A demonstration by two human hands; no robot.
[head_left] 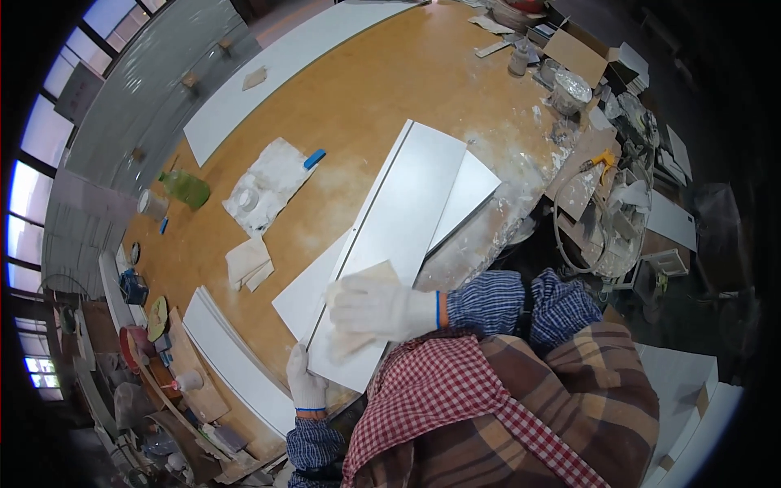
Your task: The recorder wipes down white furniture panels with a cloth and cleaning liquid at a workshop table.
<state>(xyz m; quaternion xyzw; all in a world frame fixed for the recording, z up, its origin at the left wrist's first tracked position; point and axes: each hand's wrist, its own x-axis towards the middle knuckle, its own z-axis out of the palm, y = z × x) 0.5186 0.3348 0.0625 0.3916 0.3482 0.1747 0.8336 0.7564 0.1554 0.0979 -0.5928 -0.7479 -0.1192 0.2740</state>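
Note:
A long white panel [407, 191], with a groove along its left side, lies slanted across another white board [307, 281] on the tan worktable. My right hand [382, 307], in a white knit glove, presses a cream cloth [376, 278] flat against the panel's near part. The fingers point left and the cloth shows around them, slightly blurred. At the panel's near left corner, my gloved left hand [307, 381] grips the edge, thumb up along the side. Its other fingers are partly hidden.
On the worktable [342, 114] lie a white cloth [262, 183], a blue block [315, 159], a folded cloth [248, 262] and a green bottle [187, 189]. Stacked white strips [236, 358] lie at left. Tubs, a carton [576, 55] and a hose [561, 232] crowd the right.

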